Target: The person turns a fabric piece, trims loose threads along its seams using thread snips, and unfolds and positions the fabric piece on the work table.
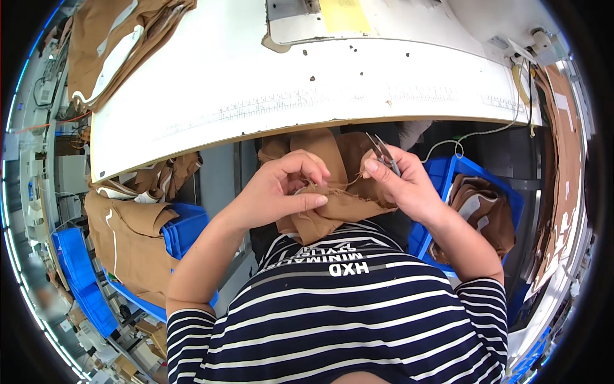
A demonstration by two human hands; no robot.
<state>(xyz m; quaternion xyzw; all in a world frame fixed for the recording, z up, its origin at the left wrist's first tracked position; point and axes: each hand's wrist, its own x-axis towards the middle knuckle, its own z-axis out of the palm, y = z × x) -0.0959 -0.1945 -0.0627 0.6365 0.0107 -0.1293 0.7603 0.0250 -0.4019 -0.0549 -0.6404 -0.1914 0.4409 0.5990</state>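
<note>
A brown fabric piece (320, 214) with a frayed edge and loose threads lies over my lap, below the table's front edge. My left hand (291, 189) pinches this fabric near the frayed seam, thumb and fingers closed on it. In my right hand (400, 182) is a small pair of thread snips (385, 155), their blades pointing up and slightly apart. A few loose threads run from the fabric toward the right fingers; whether those fingers also grip a thread is too small to tell.
The white sewing table (256, 96) spans the front, with brown fabric pieces (121, 51) at its far left. A blue crate (511, 198) holding brown pieces stands at right. More brown fabric (125, 243) drapes over blue bins at left. A pale cord (486, 131) hangs at right.
</note>
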